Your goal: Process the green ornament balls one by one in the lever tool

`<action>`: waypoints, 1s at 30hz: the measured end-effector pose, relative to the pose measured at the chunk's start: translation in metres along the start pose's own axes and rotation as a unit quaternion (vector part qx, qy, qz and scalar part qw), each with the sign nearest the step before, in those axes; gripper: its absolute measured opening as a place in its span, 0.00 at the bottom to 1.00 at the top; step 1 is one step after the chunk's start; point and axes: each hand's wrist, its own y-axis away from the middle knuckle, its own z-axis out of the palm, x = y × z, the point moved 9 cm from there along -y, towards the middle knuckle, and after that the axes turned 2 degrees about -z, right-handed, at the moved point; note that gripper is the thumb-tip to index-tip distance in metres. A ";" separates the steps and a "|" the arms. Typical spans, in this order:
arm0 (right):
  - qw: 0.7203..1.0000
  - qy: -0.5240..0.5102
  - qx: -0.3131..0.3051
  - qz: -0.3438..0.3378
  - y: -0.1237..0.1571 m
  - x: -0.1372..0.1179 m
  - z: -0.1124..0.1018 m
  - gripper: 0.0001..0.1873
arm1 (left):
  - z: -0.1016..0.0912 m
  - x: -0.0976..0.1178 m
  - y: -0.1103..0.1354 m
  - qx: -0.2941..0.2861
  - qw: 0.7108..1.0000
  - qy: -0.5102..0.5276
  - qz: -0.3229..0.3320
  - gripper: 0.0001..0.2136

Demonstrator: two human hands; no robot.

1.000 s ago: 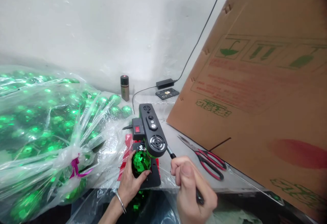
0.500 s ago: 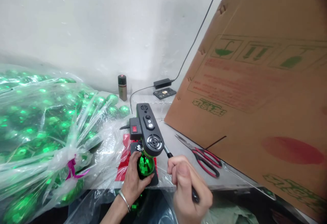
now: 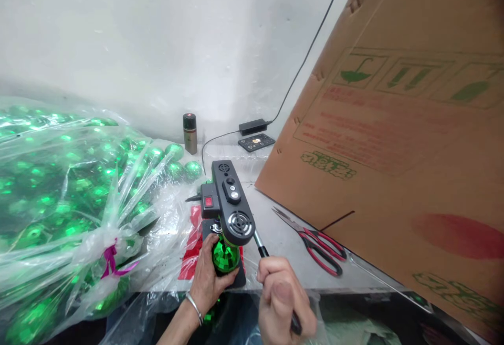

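A shiny green faceted ball (image 3: 226, 256) sits under the front end of a small black drill press (image 3: 233, 198). My left hand (image 3: 208, 269), with a bangle on its wrist, wraps round the ball from the left and below. The fingers of my right hand (image 3: 284, 295) are closed round the black grip of the machine's lever (image 3: 262, 248), which slopes down toward me. A red switch (image 3: 208, 201) shows on the machine's left side. Where the machine meets the ball's top is hidden beneath its head.
A clear plastic bag (image 3: 114, 234) of green balls, tied with purple ribbon, fills the left. Scissors (image 3: 315, 242) lie right of the machine beside a large leaning cardboard box (image 3: 378, 140). Behind stand a small bottle (image 3: 189, 134), a power adapter (image 3: 253, 126) and a phone (image 3: 256, 142).
My right hand has moved slightly left and down with the lever, and the machine's head sits a little lower. The left hand stays on the ball.
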 end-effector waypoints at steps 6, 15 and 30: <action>1.000 -0.014 0.007 0.023 0.011 0.008 -0.002 0.21 | -0.001 0.002 0.000 0.000 1.000 -0.009 -0.004 0.38; 0.999 -0.005 0.024 0.029 0.014 0.011 -0.003 0.22 | 0.000 0.003 -0.001 0.005 1.000 -0.012 0.009 0.38; 0.998 0.006 0.048 0.042 0.011 0.009 0.000 0.25 | 0.000 0.004 -0.001 0.017 1.000 -0.010 0.010 0.38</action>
